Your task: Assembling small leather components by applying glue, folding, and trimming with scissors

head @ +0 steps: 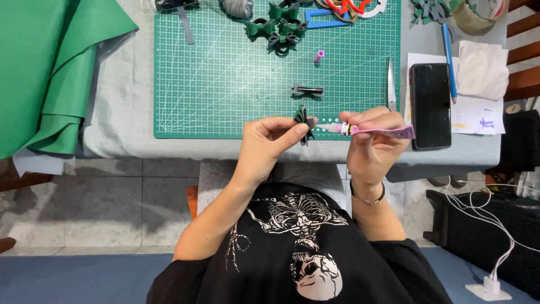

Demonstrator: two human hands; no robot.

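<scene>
My left hand [269,141] pinches a small dark green and black folded bow piece [304,121] over the near edge of the green cutting mat [225,84]. My right hand [371,141] grips a pink glue tube [377,130] lying sideways, its white nozzle pointing left and almost touching the bow piece. A small dark folded strip [307,89] lies on the mat just beyond my hands. The tube's pink cap [319,56] rests farther back on the mat.
Several finished green and grey bows [279,31] sit at the mat's far edge. A black phone [430,105], blue pen [448,53], white cloth [482,68] and tape roll [475,14] lie right. Scissors [390,84] rest beside the mat. Green sheet rolls [50,73] hang left.
</scene>
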